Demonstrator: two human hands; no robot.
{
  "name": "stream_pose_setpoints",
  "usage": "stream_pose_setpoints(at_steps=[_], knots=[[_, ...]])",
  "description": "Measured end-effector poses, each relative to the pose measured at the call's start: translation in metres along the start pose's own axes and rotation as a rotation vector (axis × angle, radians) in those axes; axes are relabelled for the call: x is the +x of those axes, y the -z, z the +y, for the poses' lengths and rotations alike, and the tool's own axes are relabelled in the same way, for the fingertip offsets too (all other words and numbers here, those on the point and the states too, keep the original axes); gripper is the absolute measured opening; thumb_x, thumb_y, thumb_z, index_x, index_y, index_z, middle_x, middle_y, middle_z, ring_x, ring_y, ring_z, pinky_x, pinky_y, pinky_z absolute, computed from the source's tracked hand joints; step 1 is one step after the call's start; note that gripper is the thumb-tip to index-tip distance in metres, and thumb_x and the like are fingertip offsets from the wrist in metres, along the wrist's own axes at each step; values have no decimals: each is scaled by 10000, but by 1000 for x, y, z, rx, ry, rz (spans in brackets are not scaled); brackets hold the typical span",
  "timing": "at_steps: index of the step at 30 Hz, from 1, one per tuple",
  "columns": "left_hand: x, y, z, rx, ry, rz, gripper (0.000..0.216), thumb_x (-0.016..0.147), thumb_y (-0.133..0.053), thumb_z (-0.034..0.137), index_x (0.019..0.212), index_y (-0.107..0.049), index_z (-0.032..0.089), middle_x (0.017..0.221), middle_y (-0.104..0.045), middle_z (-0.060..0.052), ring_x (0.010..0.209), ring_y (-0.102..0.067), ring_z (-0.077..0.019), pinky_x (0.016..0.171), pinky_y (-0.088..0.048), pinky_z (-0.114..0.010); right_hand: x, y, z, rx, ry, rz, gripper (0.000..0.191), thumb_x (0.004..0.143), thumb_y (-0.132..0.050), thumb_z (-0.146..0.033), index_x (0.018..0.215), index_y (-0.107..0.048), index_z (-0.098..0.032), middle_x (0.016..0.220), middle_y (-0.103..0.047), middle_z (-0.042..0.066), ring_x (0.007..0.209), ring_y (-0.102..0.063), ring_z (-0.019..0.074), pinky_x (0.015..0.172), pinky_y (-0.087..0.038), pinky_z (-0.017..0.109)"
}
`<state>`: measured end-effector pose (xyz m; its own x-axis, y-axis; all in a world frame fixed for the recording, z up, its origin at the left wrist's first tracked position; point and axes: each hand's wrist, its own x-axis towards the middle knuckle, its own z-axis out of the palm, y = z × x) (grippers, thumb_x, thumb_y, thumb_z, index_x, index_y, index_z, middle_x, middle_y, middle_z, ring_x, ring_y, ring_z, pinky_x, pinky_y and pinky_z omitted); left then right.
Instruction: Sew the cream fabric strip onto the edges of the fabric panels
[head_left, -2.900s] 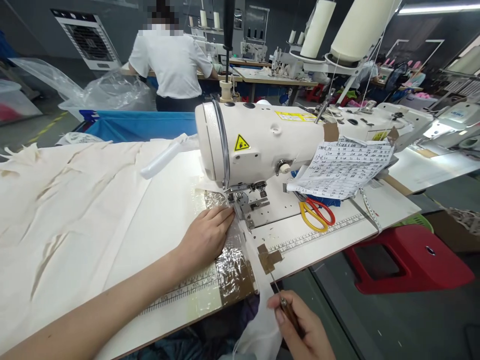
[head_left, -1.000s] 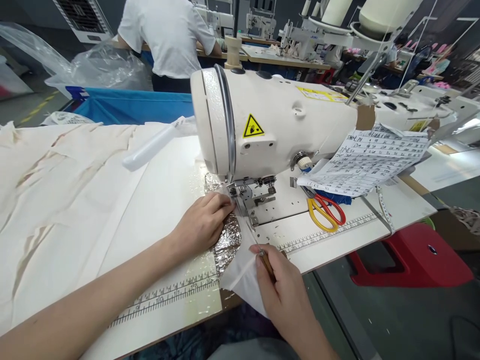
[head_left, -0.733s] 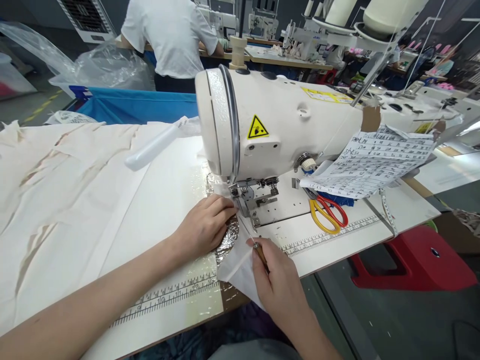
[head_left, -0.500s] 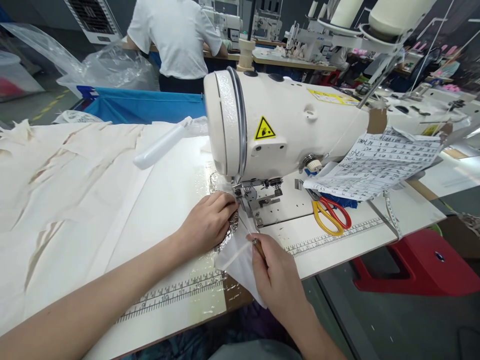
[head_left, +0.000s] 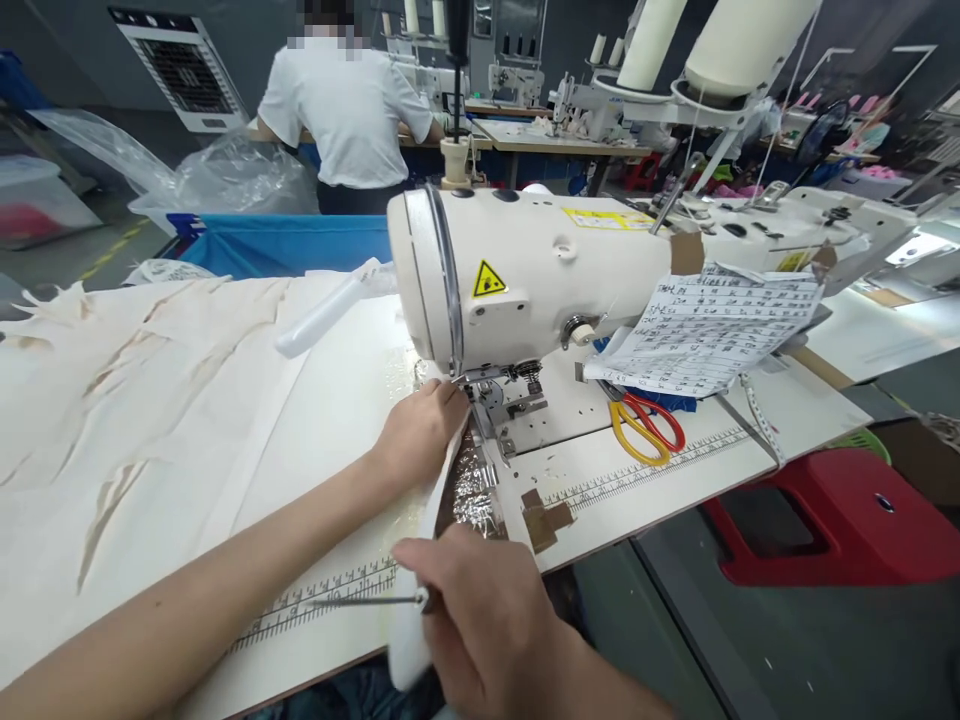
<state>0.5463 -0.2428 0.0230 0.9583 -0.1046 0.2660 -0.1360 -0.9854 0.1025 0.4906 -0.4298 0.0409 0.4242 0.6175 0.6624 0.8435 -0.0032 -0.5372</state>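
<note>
My left hand (head_left: pixel 421 432) is closed on a white fabric piece (head_left: pixel 409 648) beside the needle area of a white sewing machine (head_left: pixel 525 285). The fabric hangs from those fingers down over the table's front edge. Nearer to me, my right hand (head_left: pixel 491 610) grips an awl (head_left: pixel 367 601), its thin metal shaft pointing left across the fabric. The awl's handle is hidden in the palm. I cannot tell whether the right fingers also pinch the fabric. The machine's needle is mostly hidden behind the left fingertips.
Scissors (head_left: pixel 645 428) with red and yellow handles lie right of the machine, by a handwritten sheet (head_left: pixel 705 330). Layered cream fabric (head_left: pixel 150 400) covers the table's left side. A red stool (head_left: pixel 862 520) stands at right. A person in a white shirt (head_left: pixel 341 110) sits beyond.
My right hand has moved toward me and left, swinging the awl from the needle area to point left. The fabric now hangs narrower and further left. The camera view has shifted slightly.
</note>
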Motion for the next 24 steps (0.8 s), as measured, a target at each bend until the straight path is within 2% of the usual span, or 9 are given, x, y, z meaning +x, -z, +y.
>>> stream_pose_setpoints(at_steps=[4,6,8,11,13,15,24], knots=[[0,-11,-19,-417,71,153,285,969,-492,356,831,-672,183,895,-697,-65,827,-650,-207,701,-536,-321,-15,14,16,-139,-308,-19,258,1040,-367,-209,1227,-538,-158,973,-761,96,799,-734,198,683,-541,264],[1,-13,-26,-579,68,155,309,934,-530,425,801,-685,194,887,-708,-57,829,-665,-207,739,-540,-330,-16,18,30,-288,-448,-45,263,1037,-398,-241,1217,-557,-134,937,-772,100,746,-740,215,607,-516,269],[2,-12,-30,-659,95,128,330,908,-557,477,785,-696,204,878,-714,-51,817,-668,-207,748,-538,-334,-12,18,44,-418,-509,-73,280,1019,-417,-242,1211,-573,-111,884,-773,98,674,-730,227,534,-472,278],[3,-9,-29,-701,140,110,348,892,-577,511,767,-698,209,870,-717,-46,803,-663,-209,754,-532,-337,-2,12,58,-517,-521,-116,257,987,-434,-175,1167,-612,-134,850,-769,75,638,-722,215,502,-420,271],[3,-8,-28,-714,148,112,346,887,-592,515,774,-704,208,869,-716,-44,802,-658,-209,759,-526,-337,2,7,62,-529,-501,-125,251,984,-446,-160,1152,-632,-151,907,-778,76,687,-735,209,512,-416,265],[3,-9,-28,-720,151,111,337,884,-609,516,793,-715,209,871,-716,-43,805,-653,-209,759,-522,-336,4,4,65,-516,-484,-124,256,987,-452,-163,1162,-639,-154,958,-783,78,719,-741,204,518,-416,265],[4,-8,-28,-706,174,93,416,903,-569,579,789,-712,205,883,-722,-52,800,-656,-214,753,-523,-343,4,1,67,-509,-480,-123,251,989,-463,-166,1153,-654,-160,943,-786,72,697,-730,193,503,-389,266]])
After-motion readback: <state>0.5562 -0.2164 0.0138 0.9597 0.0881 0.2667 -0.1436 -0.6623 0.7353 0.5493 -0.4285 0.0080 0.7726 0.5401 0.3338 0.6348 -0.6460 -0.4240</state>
